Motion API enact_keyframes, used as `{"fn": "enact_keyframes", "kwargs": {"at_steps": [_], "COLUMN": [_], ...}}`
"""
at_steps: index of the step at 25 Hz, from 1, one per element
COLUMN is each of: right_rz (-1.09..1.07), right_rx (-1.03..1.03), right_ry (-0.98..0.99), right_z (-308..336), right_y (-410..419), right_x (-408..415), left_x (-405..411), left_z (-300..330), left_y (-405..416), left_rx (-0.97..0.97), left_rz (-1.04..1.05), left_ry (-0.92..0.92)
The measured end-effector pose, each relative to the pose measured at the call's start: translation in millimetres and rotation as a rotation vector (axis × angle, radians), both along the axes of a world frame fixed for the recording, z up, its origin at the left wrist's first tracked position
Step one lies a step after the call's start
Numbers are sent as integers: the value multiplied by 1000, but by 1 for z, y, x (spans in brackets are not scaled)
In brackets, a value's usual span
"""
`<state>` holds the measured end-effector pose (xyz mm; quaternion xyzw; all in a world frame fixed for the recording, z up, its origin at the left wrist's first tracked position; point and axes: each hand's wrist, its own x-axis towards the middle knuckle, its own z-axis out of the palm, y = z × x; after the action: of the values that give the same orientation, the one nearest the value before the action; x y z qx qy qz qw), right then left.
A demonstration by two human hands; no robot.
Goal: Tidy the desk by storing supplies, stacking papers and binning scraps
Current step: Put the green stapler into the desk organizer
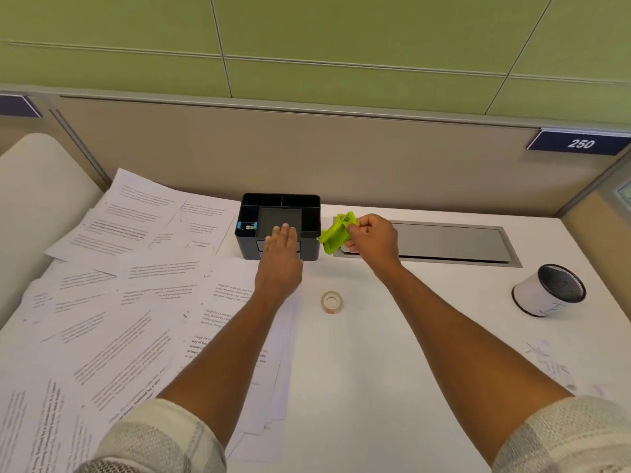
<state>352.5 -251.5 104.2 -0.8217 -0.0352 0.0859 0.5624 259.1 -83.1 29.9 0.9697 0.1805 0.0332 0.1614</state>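
Observation:
A black desk organiser (310,203) with several compartments stands at the back of the white desk. My left hand (280,256) lies over its front with straight fingers, touching the edge of the middle tray. To its right my right hand (374,238) grips a lime-green stapler (336,233), held tilted just off the organiser's right side. A small blue item (247,227) sits in the organiser's left slot. A roll of clear tape (332,302) lies on the desk in front. Printed sheets (129,302) are strewn across the left half.
A grey cable hatch (444,242) is set into the desk behind my right hand. A white mesh-lined bin (546,295) stands at the right. Small paper scraps (549,363) lie near the right front. A beige partition wall (341,158) closes the back.

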Motion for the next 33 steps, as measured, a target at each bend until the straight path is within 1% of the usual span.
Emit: {"fn": "enact_keyframes", "kwargs": {"at_steps": [3,6,10,13,17,21,33], "right_rz": [14,26,5,16,5,-2,113], "right_rx": [0,12,-28,-55,-108,-201,-470], "right_ry": [-31,-27,-54,-28,-36,-77,-149], "right_z": [7,11,5,-4,-10,-10,-47], "right_y": [17,34,51,61,70,72,84], "right_x": [14,24,31,32,36,42,34], "left_x": [0,-6,-3,-4,-4,-4,-2], "left_z": [-8,-21,-24,-24,-27,-32,-32], "left_y": [11,9,6,7,6,3,1], "left_rx": [100,170,178,171,154,147,114], "left_rz": [9,21,43,33,43,63,83], "left_ry": [68,48,58,73,43,9,14]}}
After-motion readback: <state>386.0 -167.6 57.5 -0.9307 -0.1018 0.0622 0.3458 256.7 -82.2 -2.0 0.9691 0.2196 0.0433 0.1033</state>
